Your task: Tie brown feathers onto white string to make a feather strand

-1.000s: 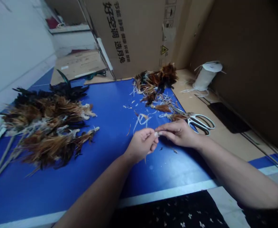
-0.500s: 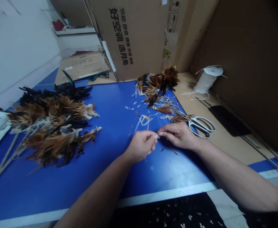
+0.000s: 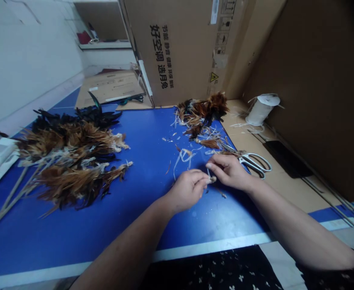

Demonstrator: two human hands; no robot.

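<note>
Pinching a thin white strip (image 3: 208, 172)

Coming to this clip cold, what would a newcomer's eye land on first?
Probably the large heap of brown and black feathers on the left of the blue table. Next, the two hands close together right of centre, the left hand pinching something small. Scissors lie just beyond the right hand.

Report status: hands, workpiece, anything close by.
Left hand pinches small bundle. Right hand grips pale strip at bundle. Scissors lie close beyond right hand.
</note>
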